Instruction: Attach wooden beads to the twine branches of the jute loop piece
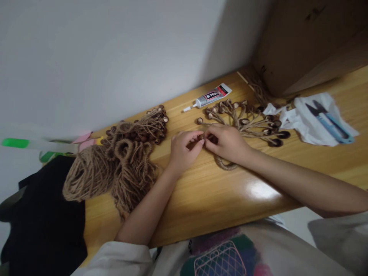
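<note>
My left hand [185,150] and my right hand [228,142] meet above the middle of the wooden table. Their fingertips are pinched together around a small brown piece [201,137], mostly covered by the fingers and too small to name surely. From beneath my right hand curves a wrapped jute cord loop [225,165], its upper part hidden. Just behind that hand, several jute cords with brown cap-like ends [244,122] fan out across the tabletop.
A B-7000 glue tube [212,96] lies near the wall. Blue thread snips [330,122] rest on white tissue [304,115] at right, before a cardboard box [310,42]. Leftward are a jute twine ball [89,172], bundled jute cords [132,172] and black cloth [48,218].
</note>
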The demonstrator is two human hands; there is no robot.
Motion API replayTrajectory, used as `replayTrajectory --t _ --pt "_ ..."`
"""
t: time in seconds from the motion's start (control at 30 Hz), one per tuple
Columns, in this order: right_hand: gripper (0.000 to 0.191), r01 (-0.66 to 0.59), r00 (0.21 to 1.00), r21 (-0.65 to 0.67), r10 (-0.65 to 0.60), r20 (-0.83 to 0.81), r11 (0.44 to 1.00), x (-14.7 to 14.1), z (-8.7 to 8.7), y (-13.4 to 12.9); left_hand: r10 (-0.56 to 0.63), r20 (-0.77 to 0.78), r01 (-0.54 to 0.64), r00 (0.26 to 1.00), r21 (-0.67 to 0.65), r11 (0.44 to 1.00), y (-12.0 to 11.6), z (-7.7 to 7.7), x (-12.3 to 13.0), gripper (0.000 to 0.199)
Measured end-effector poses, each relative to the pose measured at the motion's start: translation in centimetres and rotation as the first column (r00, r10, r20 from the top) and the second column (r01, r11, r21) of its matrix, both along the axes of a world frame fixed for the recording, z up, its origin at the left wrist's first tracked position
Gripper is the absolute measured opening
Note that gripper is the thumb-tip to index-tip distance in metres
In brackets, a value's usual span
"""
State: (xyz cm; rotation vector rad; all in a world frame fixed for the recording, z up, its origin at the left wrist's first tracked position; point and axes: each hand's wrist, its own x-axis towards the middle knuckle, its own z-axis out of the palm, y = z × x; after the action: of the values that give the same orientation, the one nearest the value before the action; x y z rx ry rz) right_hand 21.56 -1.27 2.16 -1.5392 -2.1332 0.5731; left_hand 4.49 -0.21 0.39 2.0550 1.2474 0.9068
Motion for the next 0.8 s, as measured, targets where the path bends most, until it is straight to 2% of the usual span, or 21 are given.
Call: replayTrajectory --t 0.8 --pt "0.008 0.002 1.0 0.013 -0.002 -0.017 1.0 -0.07 0.04 -0.08 0.0 -0.002 0.0 1.0 -0.008 1.0 0.06 0.07 -0.02 0.02"
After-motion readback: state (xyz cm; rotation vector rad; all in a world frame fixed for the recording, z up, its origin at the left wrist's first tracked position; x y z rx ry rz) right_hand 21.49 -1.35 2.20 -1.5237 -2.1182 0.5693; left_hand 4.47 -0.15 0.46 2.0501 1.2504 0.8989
